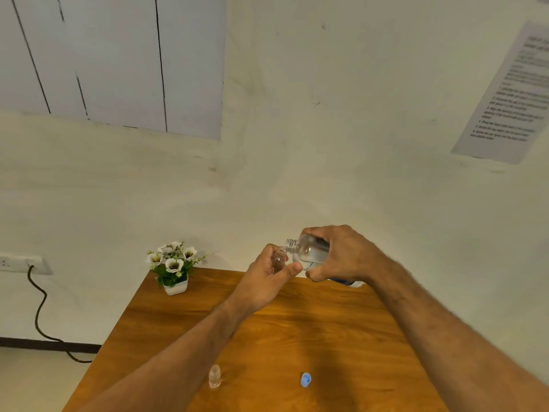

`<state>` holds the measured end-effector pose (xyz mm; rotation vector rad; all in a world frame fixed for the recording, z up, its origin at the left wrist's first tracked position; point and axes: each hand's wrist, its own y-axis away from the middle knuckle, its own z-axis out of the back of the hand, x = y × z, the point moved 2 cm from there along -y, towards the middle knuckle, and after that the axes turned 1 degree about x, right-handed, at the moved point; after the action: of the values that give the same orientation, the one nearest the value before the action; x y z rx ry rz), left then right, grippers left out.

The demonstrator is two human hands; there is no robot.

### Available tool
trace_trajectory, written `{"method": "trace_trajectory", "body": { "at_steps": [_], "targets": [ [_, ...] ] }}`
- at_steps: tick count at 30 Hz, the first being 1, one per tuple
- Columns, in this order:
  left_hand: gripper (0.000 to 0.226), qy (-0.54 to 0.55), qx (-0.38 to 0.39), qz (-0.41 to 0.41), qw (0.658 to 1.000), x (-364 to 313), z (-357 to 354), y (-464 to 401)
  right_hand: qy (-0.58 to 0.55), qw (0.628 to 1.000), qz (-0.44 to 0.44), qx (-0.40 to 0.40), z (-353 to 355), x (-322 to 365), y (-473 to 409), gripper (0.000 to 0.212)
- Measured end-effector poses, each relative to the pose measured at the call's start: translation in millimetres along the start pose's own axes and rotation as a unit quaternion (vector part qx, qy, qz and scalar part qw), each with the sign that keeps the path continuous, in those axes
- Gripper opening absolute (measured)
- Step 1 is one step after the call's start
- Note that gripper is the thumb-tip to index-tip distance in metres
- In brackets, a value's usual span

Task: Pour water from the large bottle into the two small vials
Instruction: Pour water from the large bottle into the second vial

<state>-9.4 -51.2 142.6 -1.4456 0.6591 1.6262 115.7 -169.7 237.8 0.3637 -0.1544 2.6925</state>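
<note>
Worktop (pixel 297 337), wooden: carries the near items.
Second vial (pixel 214 376): small, clear, upright near the front edge, uncapped as far as can be told; contents not discernible.
Blue cap (pixel 305 380): loose on the worktop, right of that vial, well apart from it.
Left hand (pixel 267 281): raised above the worktop, grip curled round the first vial (pixel 279 258), thumb across its front; vial mouth upward, tilted slightly right.
Right hand (pixel 341 257): grip wrapped round the large bottle (pixel 310 250), tipped neck-left, open mouth just beside the vial's mouth; water lies in the bottle's lower side.
Step, as judged: filling the first vial; no stream discernible. Next calls for a steady, small further tilt with the mouths aligned, then repeating on the second vial.
Potted flowers (pixel 173 267): far left corner.
Paper notice (pixel 511 93): on the wall.
</note>
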Motion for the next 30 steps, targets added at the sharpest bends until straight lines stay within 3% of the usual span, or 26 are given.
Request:
{"method": "trace_trajectory", "body": {
  "at_steps": [22, 30],
  "targets": [
    [0.055, 0.016, 0.012, 0.005, 1.000, 22, -5, 6, 0.036, 0.999, -0.023, 0.025, -8, 6, 6, 0.078],
    [0.040, 0.019, 0.008, 0.006, 1.000, 25, -9, 9, 0.053, 0.998, -0.023, 0.030, -14, 2, 6, 0.087]
  ]
}}
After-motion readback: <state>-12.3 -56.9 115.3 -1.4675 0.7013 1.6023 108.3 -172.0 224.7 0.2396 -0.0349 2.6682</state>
